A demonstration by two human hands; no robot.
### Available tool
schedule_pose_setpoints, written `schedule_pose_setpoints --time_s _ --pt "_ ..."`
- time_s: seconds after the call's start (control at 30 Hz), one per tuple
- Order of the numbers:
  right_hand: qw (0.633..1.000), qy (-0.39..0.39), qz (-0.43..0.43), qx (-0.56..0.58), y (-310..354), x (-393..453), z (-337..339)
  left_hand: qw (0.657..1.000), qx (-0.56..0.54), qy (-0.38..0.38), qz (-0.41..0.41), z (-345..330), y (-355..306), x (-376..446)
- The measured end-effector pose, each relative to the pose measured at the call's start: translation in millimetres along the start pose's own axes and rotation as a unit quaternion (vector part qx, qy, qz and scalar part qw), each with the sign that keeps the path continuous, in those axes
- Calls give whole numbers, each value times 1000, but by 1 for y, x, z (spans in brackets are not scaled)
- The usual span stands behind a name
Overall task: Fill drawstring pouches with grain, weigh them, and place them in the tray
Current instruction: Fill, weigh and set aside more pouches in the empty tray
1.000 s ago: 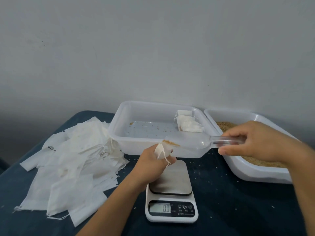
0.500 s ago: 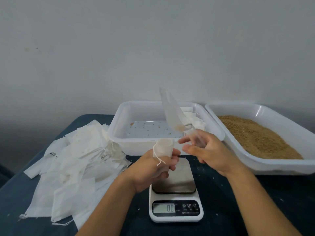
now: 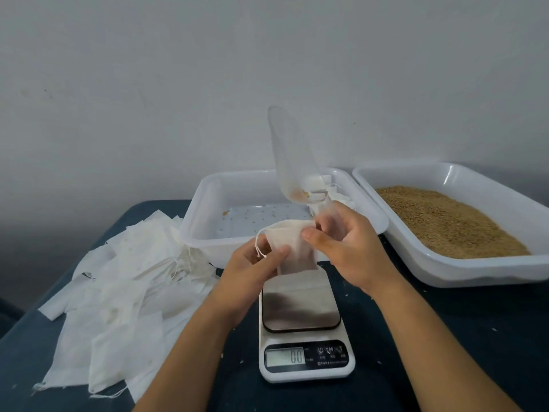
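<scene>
Your left hand (image 3: 255,263) pinches the small white cloth drawstring pouch (image 3: 292,248) at its left edge, just above the steel-topped digital kitchen scale (image 3: 303,319), which reads zero. Your right hand (image 3: 341,242) pinches the pouch's right side while also clutching the clear plastic scoop (image 3: 286,156) by its handle, bowl tipped upward. The pouch looks light, soft and floppy; likely it will sag and spill unless you hold it by the mouth hem and cord. The white plastic tray (image 3: 196,215) sits just behind.

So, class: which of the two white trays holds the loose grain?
The tray on the right, heaped with brown grain; the middle tray holds only stray kernels and a few pouches.
</scene>
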State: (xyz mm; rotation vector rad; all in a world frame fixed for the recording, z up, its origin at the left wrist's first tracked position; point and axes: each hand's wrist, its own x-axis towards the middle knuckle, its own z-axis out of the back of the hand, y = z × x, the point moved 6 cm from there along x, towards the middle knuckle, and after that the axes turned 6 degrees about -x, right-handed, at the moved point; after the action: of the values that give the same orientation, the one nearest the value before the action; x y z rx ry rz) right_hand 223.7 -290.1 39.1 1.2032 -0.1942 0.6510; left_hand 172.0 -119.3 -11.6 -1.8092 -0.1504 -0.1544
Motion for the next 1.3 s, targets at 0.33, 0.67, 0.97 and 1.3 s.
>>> schedule_pose_setpoints --time_s 0.33,0.67,0.97,1.3 --pt "997 -76 -16 -18 -15 -7 9 986 104 -109 -72 10 -1 4" --pt "995 -85 9 -47 -14 -20 3 984 160 -32 -71 2 2 3" --pt "998 -49 -32 -39 -29 -22 2 989 135 -45 -33 11 3 5" --pt "974 25 -94 -202 -58 -25 -3 919 390 -56 8 19 14 3"
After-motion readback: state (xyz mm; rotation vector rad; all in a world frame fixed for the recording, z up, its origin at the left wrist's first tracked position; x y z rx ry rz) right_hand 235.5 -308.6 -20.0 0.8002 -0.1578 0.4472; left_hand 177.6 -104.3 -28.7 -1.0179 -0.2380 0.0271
